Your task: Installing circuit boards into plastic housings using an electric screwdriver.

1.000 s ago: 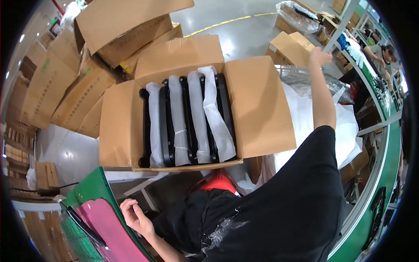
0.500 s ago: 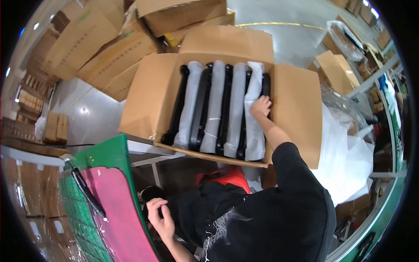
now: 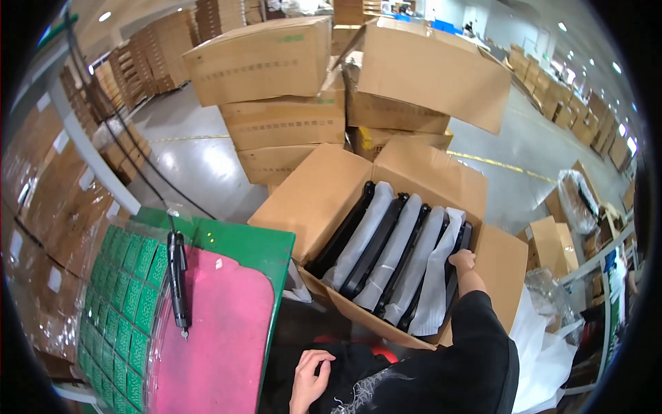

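Black bars sit in the open box, right of centre; the right hand curls by the rightmost one, its grip impossible to tell. Pulling there could tear the white wrap lying alongside, and with the left hand empty and loosely bent at lower centre, a bar might tip against its neighbours.

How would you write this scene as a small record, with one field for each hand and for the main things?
Carton: open, flaps spread
Contents: black parts in a row, pale sheets between them
Left hand: loosely curled, no object visible in it
Right hand: at the carton's right end, beside the rightmost sheet; grip unclear
Mat: pink, black tool near its left edge
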Action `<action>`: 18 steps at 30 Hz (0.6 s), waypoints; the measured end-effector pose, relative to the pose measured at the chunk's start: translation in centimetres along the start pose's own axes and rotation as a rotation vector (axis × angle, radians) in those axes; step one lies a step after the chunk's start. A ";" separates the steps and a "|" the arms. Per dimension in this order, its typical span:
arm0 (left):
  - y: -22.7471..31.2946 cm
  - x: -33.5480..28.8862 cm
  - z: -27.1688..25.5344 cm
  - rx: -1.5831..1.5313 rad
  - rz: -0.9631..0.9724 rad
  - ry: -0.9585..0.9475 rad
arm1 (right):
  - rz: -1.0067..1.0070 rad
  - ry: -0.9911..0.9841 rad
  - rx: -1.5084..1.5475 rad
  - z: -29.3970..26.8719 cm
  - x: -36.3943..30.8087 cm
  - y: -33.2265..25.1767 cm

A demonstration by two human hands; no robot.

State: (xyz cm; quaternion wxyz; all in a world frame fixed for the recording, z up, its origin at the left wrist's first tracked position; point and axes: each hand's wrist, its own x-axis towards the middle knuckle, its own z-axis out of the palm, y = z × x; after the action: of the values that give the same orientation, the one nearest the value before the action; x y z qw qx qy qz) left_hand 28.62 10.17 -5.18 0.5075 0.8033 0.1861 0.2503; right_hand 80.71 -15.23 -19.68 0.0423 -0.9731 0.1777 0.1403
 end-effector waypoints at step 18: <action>3.5 -0.1 -0.3 -0.210 0.221 0.024 | -1.259 0.731 0.572 -31.1 -11.4 -1.8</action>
State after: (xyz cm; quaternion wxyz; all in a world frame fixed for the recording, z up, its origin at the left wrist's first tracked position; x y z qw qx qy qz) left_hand 28.54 8.91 -1.89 0.5557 0.7584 0.0751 0.3322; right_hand 79.20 -13.86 13.44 0.3017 -0.8265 -0.3760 -0.2906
